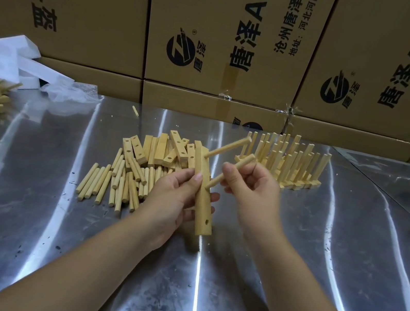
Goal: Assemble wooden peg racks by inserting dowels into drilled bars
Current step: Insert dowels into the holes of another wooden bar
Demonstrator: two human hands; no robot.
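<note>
Left hand (pixel 174 193) gripped drilled bar (pixel 203 206), one dowel seated (pixel 228 149) | right hand (pixel 249 190) pinched second dowel (pixel 231 172) at middle hole | loose dowels (pixel 118 181) on tabletop (pixel 291 251).

The left hand (pixel 173 200) gripped a pale wooden drilled bar (pixel 203 209), held nearly upright above the shiny metal table (pixel 286 277). One round wooden dowel (pixel 228 148) stuck out from the bar's upper hole. The right hand (pixel 255 189) pinched a second dowel (pixel 232 172), its lower end touching the bar's middle. Behind lay loose dowels (pixel 112 186), a heap of drilled bars (pixel 156 150) and finished racks (pixel 294 165) standing pegs-up.
</note>
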